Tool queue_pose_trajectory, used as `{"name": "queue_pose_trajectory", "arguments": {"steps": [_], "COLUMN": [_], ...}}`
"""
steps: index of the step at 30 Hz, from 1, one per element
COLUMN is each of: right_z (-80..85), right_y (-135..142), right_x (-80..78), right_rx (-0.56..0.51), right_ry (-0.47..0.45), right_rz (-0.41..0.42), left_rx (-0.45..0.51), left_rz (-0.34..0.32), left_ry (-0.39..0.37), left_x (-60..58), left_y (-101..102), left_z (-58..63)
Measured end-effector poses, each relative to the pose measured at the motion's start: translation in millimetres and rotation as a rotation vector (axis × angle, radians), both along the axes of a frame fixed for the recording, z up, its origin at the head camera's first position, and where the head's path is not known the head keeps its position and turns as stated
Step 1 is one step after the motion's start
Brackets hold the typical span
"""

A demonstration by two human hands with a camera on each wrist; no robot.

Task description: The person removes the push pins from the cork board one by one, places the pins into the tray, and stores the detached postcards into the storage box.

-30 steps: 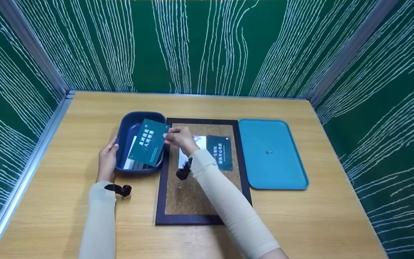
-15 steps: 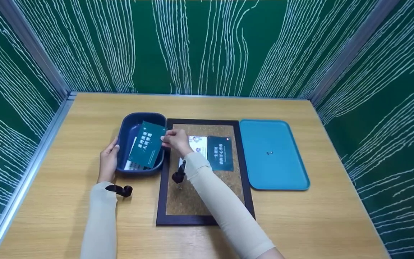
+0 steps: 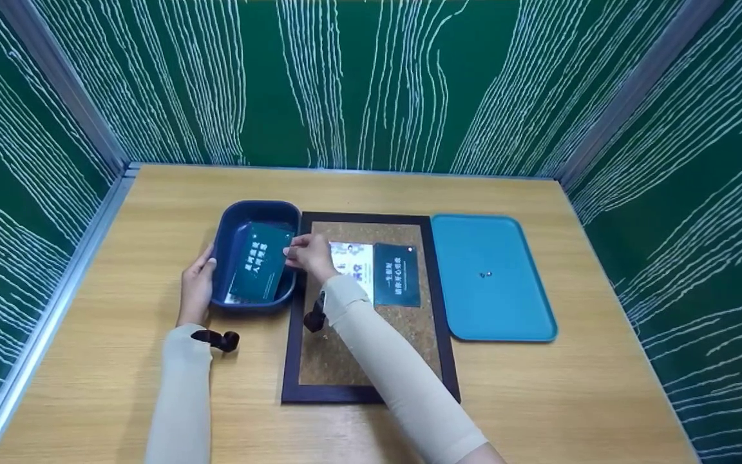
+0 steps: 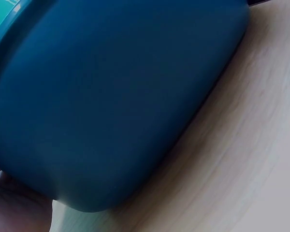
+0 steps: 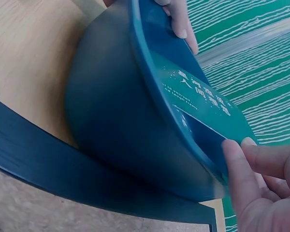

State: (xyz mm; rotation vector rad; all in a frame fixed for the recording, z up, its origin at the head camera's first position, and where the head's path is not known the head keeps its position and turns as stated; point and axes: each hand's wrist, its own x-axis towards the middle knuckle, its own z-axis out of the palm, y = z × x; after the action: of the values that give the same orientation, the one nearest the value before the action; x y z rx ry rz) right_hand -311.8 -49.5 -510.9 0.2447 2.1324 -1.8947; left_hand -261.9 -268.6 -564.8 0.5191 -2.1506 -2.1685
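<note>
In the head view, my right hand pinches the right edge of a dark green card printed with white characters. The card lies tilted within a deep blue basin, mostly below its rim. Under the card's lower left corner a strip of another, paler card shows. My left hand holds the basin's left side, its thumb at the rim. The left wrist view is filled by the basin's outer wall. Thumb and fingertips meet on the card's edge in the right wrist view, where the printed card slants inside the basin.
Right of the basin lies a dark-framed cork board, bearing a white patterned card and a green card side by side. Beyond it sits a turquoise tray with small shiny pieces. Green walls enclose the table.
My right hand has moved left and slightly down, lowering the pinched card into the basin. More of the white card on the board is uncovered. My left hand stays at the basin.
</note>
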Motion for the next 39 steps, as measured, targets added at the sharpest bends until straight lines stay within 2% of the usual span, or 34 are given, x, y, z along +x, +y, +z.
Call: {"name": "queue_pose_trajectory", "arguments": {"steps": [4, 11, 26, 36, 39], "right_z": [-2.7, -5.5, -3.5, -3.9, -1.8], "right_y": [-3.9, -8.0, -6.1, -7.4, -7.5], "right_x": [1.4, 3.9, 4.7, 4.0, 4.9], "right_rx": [-0.005, 0.031, 0.113, 0.13, 0.147], "right_ry": [0.018, 0.057, 0.096, 0.1, 0.091], "right_rz": [0.011, 0.036, 0.111, 0.126, 0.125], "left_rx": [0.008, 0.046, 0.006, 0.044, 0.055], "left_rz": [0.004, 0.0, 0.005, 0.004, 0.015], "left_ry": [0.016, -0.014, -0.021, 0.006, 0.004], "left_x": [-1.1, -0.3, -0.7, 8.8, 6.8], "left_y": [0.2, 0.4, 0.6, 8.0, 7.1], "left_z": [-0.5, 0.3, 2.3, 21.7, 17.6]}}
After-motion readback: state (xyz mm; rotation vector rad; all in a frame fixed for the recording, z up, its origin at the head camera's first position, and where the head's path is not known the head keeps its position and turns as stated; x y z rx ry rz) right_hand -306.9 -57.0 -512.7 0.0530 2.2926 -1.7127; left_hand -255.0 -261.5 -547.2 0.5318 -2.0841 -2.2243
